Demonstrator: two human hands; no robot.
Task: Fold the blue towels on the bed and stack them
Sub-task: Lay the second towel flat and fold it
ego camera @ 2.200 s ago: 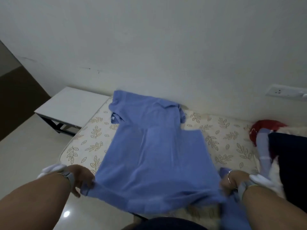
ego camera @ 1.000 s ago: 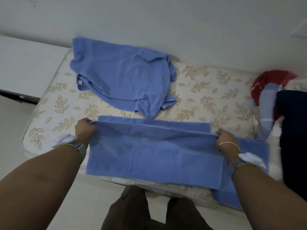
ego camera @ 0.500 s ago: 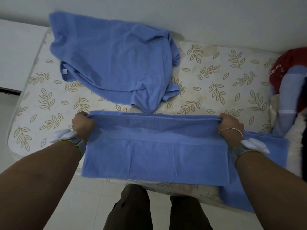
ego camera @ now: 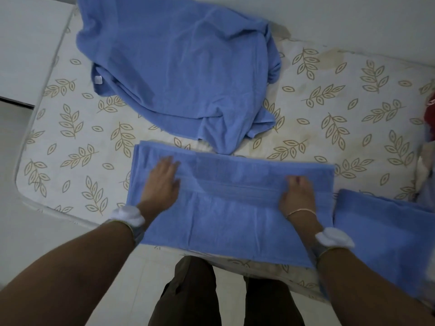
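Smoothing half-folded towel (ego camera: 230, 208) on bed (ego camera: 353, 118): left hand (ego camera: 162, 184) flat, fingers spread; right hand (ego camera: 297, 194) pressing, fingers curled, grip unclear. Next, probably: fold crosswise, edges matched. Crumpled towel (ego camera: 179, 67) untouched.

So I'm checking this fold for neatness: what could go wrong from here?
The folded towel overhangs the mattress edge near the legs, so it might slip off. The left hand lies flat, but the right hand looks curled and could bunch the cloth. The crumpled towel nearly touches its far edge.
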